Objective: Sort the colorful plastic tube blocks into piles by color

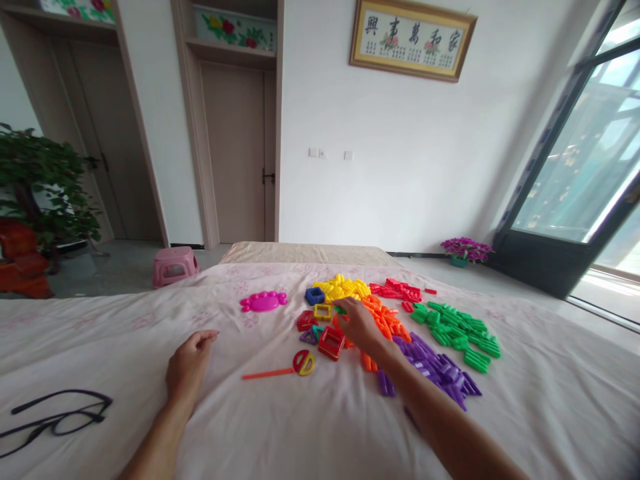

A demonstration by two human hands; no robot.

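Observation:
My right hand (357,323) reaches over the middle of the pile with its fingers bent down around a green plastic piece (341,310), mostly hidden by the fingers. Just left of it lie a yellow square frame (323,312), a blue frame (315,295) and red square frames (331,343). On the bare cloth to the left, my left hand (190,363) rests with curled fingers, thumb against them, and nothing visible in it. Between the hands are an orange stick (267,374), a red half-round frame (301,361) and a yellow one (307,365).
Plastic sticks lie in heaps by colour: yellow (343,288), red (397,290), orange (385,317), green (455,327) and purple (440,367). A pink candy-shaped piece (264,301) lies farther back. Black glasses (65,417) sit at the left on the patterned cloth (240,433).

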